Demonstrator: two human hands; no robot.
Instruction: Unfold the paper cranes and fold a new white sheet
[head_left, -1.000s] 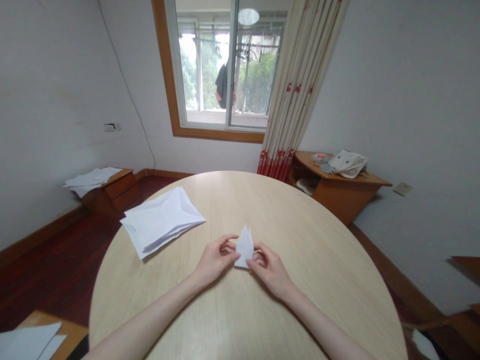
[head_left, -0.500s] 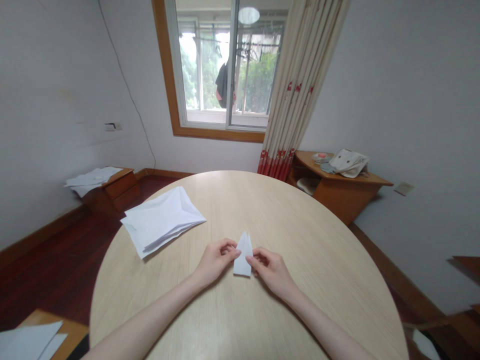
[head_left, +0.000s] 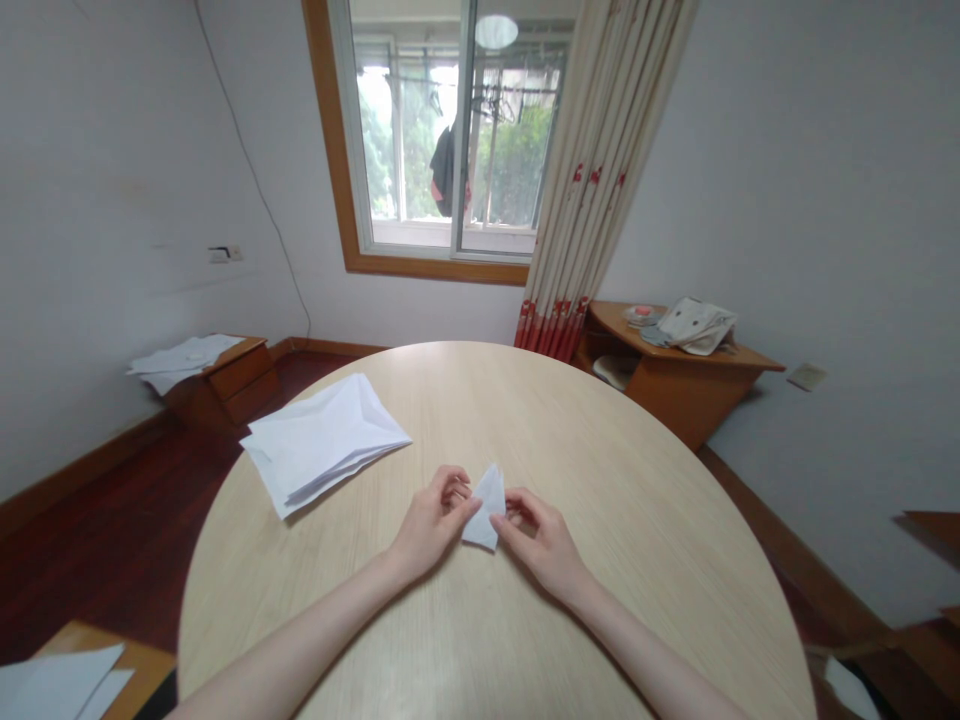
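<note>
Between my hands is a small folded piece of white paper [head_left: 485, 507], its pointed end facing away from me over the round table [head_left: 480, 640]. My left hand [head_left: 437, 515] pinches its left edge, thumb on top and fingers curled behind. On the right edge, my right hand [head_left: 541, 538] grips it with the thumb across the lower front. The fingertips behind the paper are hidden. Farther off to the left lies a stack of white paper sheets [head_left: 326, 437], apart from both hands.
A low wooden cabinet [head_left: 238, 378] with papers on it stands at the left wall. At the back right is a wooden corner desk [head_left: 690, 395] bearing a cloth bag [head_left: 699, 326]. More white sheets [head_left: 52, 685] lie on a surface at the lower left.
The folded paper has tilted and its lower edge has shifted slightly left and become slanted. The left fingers have lifted a little, and both thumbs have moved slightly.
</note>
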